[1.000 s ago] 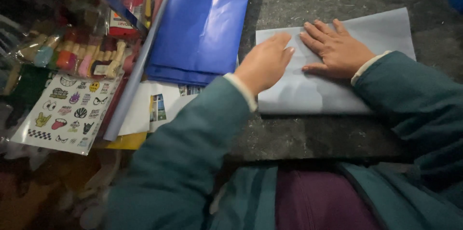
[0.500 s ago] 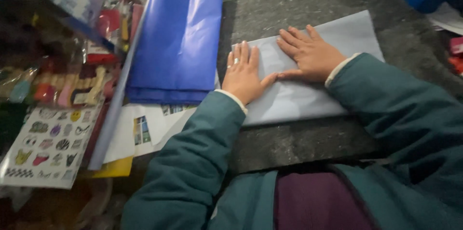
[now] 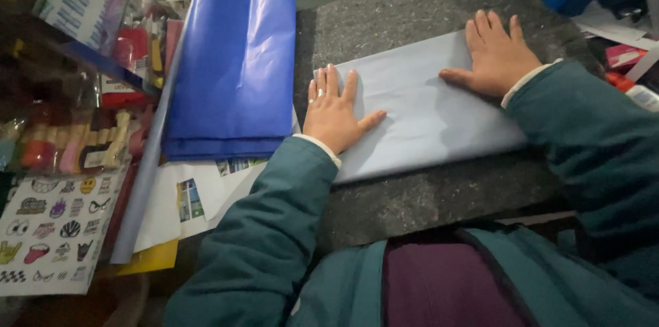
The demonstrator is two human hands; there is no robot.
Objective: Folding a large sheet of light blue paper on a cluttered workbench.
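A: What are the fingers doing?

B: The fingers of the left hand [image 3: 333, 113] are lying spread and flat, gripping nothing, pressing on the left end of the pale blue folded paper [image 3: 419, 111]. A ring is showing on one finger. The right hand [image 3: 495, 52] is likewise lying flat with fingers extended, pressing on the paper's upper right part.

A: Where is the paper lying?

B: It is lying on the dark grey felt mat [image 3: 425, 196], between both hands. A folded dark blue sheet [image 3: 233, 73] is lying just beside it to the left, and a sticker sheet [image 3: 48, 231] is lying farther left.
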